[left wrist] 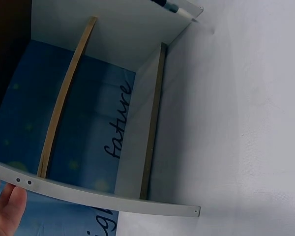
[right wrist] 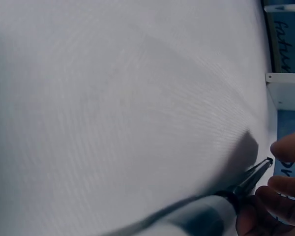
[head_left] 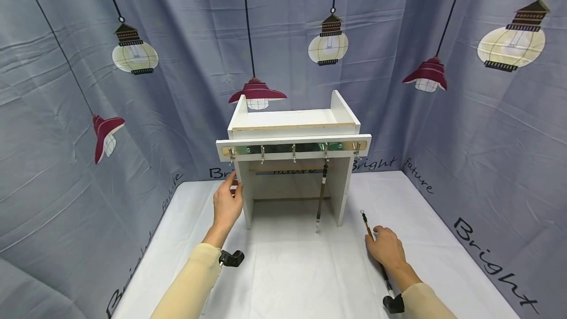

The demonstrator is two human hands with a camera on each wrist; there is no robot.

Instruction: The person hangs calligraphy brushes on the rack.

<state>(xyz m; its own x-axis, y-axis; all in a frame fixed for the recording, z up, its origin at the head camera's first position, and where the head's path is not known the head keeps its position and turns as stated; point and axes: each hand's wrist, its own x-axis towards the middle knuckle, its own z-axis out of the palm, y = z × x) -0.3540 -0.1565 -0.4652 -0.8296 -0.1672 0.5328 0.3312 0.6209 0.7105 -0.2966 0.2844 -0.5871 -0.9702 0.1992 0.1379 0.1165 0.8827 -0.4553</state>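
Observation:
At the left side of a small white shelf unit (head_left: 294,129), my left hand (head_left: 228,203) touches the outer face of its side panel (left wrist: 113,199) with the fingertips. My right hand (head_left: 386,247) grips a slim calligraphy brush (head_left: 366,223) over the white cloth, right of the unit. Its small hanging loop points away from me, and its pale bristle end lies back toward my wrist. A second brush (head_left: 322,191) hangs tip down from one of the metal hooks (head_left: 326,151) along the unit's front rail (head_left: 279,155). Part of the gripped brush is hidden under my fingers.
The unit stands on a table with a white cloth (head_left: 288,270); its lower front is an open bay with a wooden-edged strip behind. Several hooks line the rail. A blue-grey curtain (head_left: 283,28) printed with lamps and lettering encloses the table at the back and sides.

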